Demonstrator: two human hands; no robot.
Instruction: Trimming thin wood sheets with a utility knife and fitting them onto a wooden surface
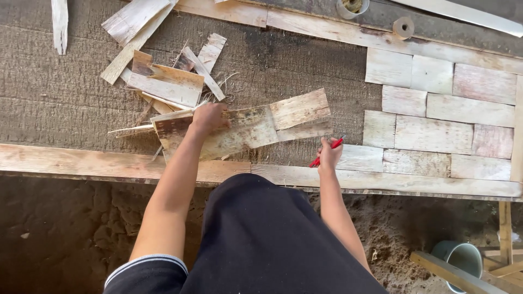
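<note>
Above the left hand lies a heap of offcuts [163, 76] with loose shavings [226, 90] beside it. Right of the right hand, pale tiles [441, 117] lie fitted edge to edge. Beyond them stand a cup [351, 7] and a tape roll [403, 27]. Below the hands runs a plank [81, 161]; a bucket [463, 258] sits low right on dirt [65, 234].

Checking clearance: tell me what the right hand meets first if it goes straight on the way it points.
Probably the long pale wood strip lying just beyond the right hand and its red pen; depth is unclear.
</note>
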